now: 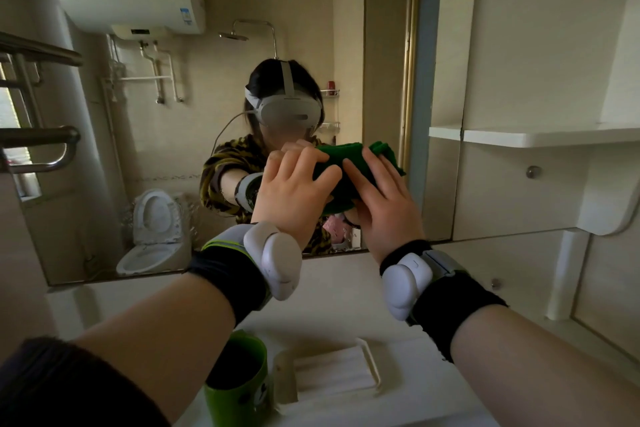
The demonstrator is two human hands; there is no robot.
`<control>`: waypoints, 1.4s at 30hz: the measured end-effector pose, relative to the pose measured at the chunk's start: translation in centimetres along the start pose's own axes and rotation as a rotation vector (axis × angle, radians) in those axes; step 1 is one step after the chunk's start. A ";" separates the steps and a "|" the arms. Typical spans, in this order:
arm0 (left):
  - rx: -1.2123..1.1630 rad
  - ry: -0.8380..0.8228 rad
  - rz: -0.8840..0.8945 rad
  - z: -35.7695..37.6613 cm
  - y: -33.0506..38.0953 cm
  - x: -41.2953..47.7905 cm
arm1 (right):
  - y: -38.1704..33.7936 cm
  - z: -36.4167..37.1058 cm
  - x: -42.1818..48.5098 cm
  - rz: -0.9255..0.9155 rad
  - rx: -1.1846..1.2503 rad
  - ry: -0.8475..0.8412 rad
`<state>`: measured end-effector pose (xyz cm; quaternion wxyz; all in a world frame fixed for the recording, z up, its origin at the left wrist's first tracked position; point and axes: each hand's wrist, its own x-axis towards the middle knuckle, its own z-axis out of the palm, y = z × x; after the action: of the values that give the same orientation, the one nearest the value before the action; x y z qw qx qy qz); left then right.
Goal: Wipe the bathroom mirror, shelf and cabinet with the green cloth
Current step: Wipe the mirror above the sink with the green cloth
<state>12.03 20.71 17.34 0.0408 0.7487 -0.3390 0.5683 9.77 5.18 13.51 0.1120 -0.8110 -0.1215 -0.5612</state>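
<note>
Gripping a folded dark green cloth (332,170) from both sides, the two hands are raised before the large frameless wall mirror (166,135), just right of the picture's centre. The left hand (294,191) sits at 9 o'clock of the cloth, its fingers curled over the cloth's left end. The right hand (384,208) sits at 4 o'clock of it, with fingers lying close together across the cloth's front and the thumb tucked under its lower edge. Whether the cloth touches the glass cannot be told.

Each wrist carries a rounded white tracker on a black band, one on the left wrist (277,260) and one on the right (405,284).

The mirror reflects the person in a white headset (287,111), a white toilet (152,236) at 7 o'clock and a white cylindrical water heater (128,0) at 11 o'clock.

At 3 o'clock of the hands a flat white shelf (519,138) juts from the pale cabinet (519,45), with a round metal knob (533,172) on the panel under it.

Below the forearms, at 6 o'clock, a bright green plastic cup (239,402) stands on the white counter (398,402). A rectangular white soap dish (336,374) lies just beside the cup, at its 3 o'clock.
</note>
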 end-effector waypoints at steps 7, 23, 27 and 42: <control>-0.006 0.017 0.021 0.4 -1.3 -2.5 | -1.4 1.4 -1.6 -0.002 0.022 -0.015; 0.032 -0.054 -0.083 -2.9 -4.6 -2.1 | -4.8 1.7 2.0 -0.049 0.014 -0.066; 0.012 -0.043 -0.070 -2.7 -4.6 -2.5 | -5.1 1.9 1.6 -0.044 0.021 -0.054; 0.047 -0.061 -0.006 -3.2 -7.6 -4.7 | -7.2 3.4 1.2 -0.097 0.019 -0.054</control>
<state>13.01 30.12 16.84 0.0143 0.7672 -0.3245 0.5530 10.81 13.14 13.80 0.0888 -0.8180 -0.1691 -0.5426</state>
